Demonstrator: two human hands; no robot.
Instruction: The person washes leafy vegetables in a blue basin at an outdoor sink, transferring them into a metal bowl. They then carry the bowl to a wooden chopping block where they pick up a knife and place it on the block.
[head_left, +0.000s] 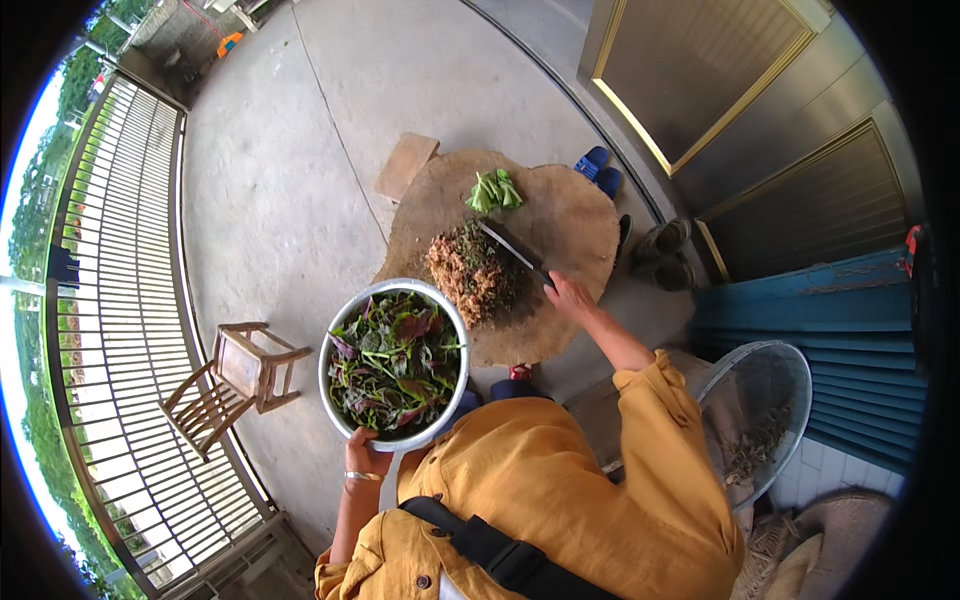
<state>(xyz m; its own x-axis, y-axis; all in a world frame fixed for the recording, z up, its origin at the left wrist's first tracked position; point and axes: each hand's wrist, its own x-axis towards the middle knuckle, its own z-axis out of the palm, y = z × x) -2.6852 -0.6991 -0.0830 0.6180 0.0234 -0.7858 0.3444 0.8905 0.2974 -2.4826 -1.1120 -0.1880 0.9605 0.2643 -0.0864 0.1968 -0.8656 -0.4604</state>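
Note:
My left hand grips the near rim of a round metal basin, its fingers partly hidden by it. Purple and green amaranth leaves fill the basin, which overlaps the near left edge of a thick wooden chopping block. By its handle, my right hand holds a cleaver. The dark blade lies along the edge of a chopped heap. Pinkish mince makes up the heap's left side, with dark green chopped bits on its right. Beyond the blade sits a small bunch of pale green leaves.
A wooden board projects past the block's far left side. At left a small wooden chair stands beside the metal railing. Blue slippers and dark boots lie to the right. A large mesh-like basket is near my right elbow.

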